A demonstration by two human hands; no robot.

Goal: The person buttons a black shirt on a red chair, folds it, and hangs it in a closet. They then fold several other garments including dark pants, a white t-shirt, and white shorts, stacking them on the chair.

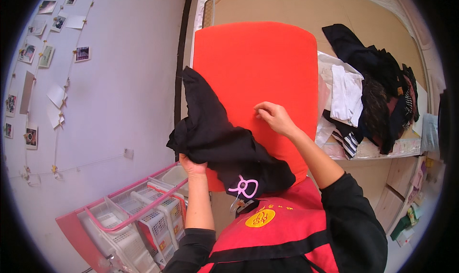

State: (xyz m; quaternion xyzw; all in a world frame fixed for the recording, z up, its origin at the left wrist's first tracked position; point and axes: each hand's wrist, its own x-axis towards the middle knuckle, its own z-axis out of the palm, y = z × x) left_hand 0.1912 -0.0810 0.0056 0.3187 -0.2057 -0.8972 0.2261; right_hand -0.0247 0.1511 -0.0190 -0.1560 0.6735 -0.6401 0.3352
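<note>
A black garment lies rumpled across the lower left of a padded board with an orange-red cover. My left hand grips its left edge, with the fingers hidden under the cloth. A pink bow-shaped hanger top with a metal hook shows at the garment's near end, against my red apron. My right hand is over the board, right of the garment, fingers loosely curled and holding nothing.
On the right, a folded white garment and a pile of dark clothes lie on a brown surface. White plastic baskets in a pink-edged rack stand at lower left. A wall with strung photos rises at left.
</note>
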